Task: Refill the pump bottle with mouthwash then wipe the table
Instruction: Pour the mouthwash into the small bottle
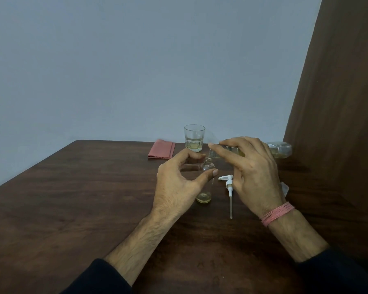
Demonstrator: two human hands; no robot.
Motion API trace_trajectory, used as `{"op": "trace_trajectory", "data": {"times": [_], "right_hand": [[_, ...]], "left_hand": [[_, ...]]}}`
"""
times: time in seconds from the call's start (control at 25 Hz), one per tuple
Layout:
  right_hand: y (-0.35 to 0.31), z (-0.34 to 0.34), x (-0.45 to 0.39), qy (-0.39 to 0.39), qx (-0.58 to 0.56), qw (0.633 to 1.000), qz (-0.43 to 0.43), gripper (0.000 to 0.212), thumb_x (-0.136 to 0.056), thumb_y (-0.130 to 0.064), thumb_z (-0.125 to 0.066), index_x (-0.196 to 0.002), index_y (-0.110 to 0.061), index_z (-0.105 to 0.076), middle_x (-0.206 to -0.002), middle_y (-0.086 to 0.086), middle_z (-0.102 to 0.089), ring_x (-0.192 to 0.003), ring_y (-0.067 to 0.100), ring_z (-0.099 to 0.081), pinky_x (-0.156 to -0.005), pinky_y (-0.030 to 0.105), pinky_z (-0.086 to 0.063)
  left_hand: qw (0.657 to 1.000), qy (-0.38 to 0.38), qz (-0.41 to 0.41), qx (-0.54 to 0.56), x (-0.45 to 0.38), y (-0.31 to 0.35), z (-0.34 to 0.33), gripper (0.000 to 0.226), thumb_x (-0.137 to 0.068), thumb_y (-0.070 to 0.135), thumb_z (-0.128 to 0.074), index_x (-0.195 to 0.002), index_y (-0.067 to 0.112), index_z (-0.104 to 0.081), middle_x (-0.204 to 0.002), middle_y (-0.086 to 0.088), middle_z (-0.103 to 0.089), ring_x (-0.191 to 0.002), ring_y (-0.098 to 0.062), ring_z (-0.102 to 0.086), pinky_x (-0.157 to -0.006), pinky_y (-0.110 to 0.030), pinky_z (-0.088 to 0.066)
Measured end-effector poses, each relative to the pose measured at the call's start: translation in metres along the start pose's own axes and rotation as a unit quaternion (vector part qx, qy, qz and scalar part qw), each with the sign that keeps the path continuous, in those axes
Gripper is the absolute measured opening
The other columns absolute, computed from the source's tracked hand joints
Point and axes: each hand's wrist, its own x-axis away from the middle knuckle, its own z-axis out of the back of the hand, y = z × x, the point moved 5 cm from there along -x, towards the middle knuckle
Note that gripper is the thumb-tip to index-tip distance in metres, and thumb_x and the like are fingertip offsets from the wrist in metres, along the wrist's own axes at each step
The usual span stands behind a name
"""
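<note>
A small clear pump bottle (204, 193) stands upright on the dark wooden table (72, 198), a little yellowish liquid at its bottom. My left hand (176, 187) curls around it, thumb and fingers on its upper part. My right hand (253, 175) holds a clear mouthwash bottle (279, 150) tipped on its side, its mouth over the pump bottle's neck. The white pump head with its dip tube (229, 192) lies on the table between my hands.
A glass (194, 137) with some yellowish liquid stands at the table's far edge. A folded pink cloth (162, 149) lies to its left. A brown curtain (338, 102) hangs at the right. A grey wall is behind.
</note>
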Motion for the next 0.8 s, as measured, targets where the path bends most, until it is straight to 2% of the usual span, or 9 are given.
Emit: {"op": "trace_trajectory", "data": {"times": [0.56, 0.8], "right_hand": [[0.002, -0.0026, 0.0001, -0.001, 0.002, 1.0, 0.001, 0.083, -0.074, 0.016, -0.076, -0.144, -0.027, -0.069, -0.131, 0.003, -0.07, -0.124, 0.03, -0.061, -0.107, 0.044, -0.045], [0.0021, -0.003, 0.0001, -0.001, 0.001, 1.0, 0.001, 0.083, -0.074, 0.016, -0.077, -0.145, -0.027, -0.068, -0.131, 0.004, -0.07, -0.124, 0.031, -0.061, -0.107, 0.047, -0.046]], "left_hand": [[1.0, -0.005, 0.003, -0.001, 0.0012, 0.0015, 0.0008, 0.037, -0.08, 0.043, -0.103, -0.107, 0.037, -0.078, -0.114, 0.025, -0.083, -0.104, 0.006, -0.08, -0.098, -0.035, -0.068], [1.0, -0.004, 0.007, -0.007, 0.0004, 0.0019, 0.0012, 0.038, -0.08, 0.044, -0.103, -0.109, 0.035, -0.079, -0.114, 0.022, -0.083, -0.106, 0.005, -0.08, -0.1, -0.037, -0.068]]}}
